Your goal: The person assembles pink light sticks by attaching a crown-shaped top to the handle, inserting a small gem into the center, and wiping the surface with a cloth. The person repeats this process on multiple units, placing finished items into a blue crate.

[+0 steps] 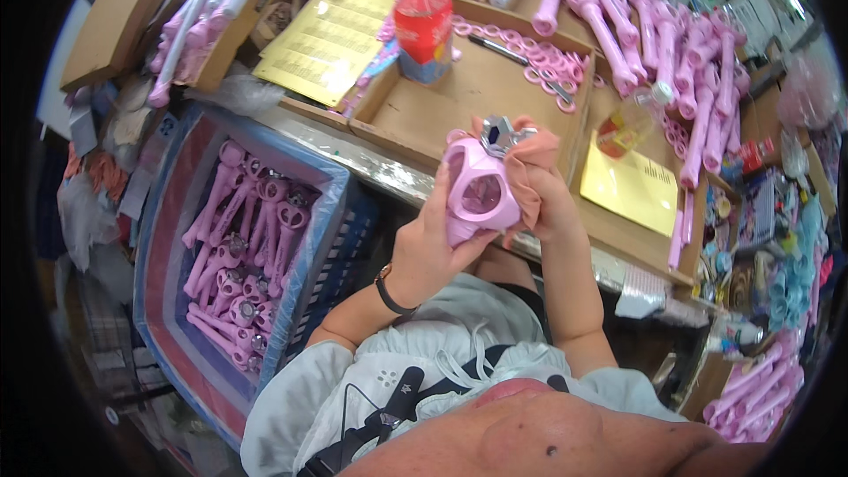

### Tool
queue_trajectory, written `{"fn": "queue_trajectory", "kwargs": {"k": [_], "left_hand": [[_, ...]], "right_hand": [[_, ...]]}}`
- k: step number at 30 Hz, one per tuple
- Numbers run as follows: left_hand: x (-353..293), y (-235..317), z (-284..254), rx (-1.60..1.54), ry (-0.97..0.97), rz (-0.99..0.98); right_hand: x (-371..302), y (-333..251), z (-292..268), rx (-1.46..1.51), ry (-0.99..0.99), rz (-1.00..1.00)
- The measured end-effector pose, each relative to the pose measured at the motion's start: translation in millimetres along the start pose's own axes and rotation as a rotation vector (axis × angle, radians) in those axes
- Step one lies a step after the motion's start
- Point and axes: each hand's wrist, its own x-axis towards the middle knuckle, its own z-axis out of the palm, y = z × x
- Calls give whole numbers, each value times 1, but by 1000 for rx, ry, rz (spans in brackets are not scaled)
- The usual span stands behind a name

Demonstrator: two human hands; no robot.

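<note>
In the head view both hands are raised above the near edge of the worktop (389, 168): the left hand (424, 243) wraps closed around the pink toy wand head (477, 194) from below, apparently to steady it, while the right hand (543, 194) presses an orange cloth (530, 155) against its silvery gem top (502, 134), fingers bunched in the fabric. Beyond them lie a shallow cardboard tray (468, 93) with a red drink carton (424, 26) and pink rings (548, 57), and rows of pink wands (671, 44); a lined crate of finished wands (247, 247) sits low on the left, nothing blocking it.
</note>
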Motion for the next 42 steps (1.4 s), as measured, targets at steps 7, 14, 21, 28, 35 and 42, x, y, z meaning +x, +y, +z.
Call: {"fn": "queue_trajectory", "kwargs": {"k": [7,14,21,28,35,42], "left_hand": [[-9,-6,-8,-565,-142,-258],[-8,-31,-4,-1149,-321,-623],[-10,-30,4,-356,-95,-251],[-8,-38,-8,-1074,-308,-633],[-10,-45,3,-928,-166,-450],[-11,-22,-2,-416,-41,-264]], "right_hand": [[18,13,-3,51,-258,-380],[16,12,8,-47,-172,-489],[9,35,10,-520,136,-542],[5,88,17,126,350,-536],[2,76,44,-526,437,-952],[6,58,44,-958,491,-1122]]}}
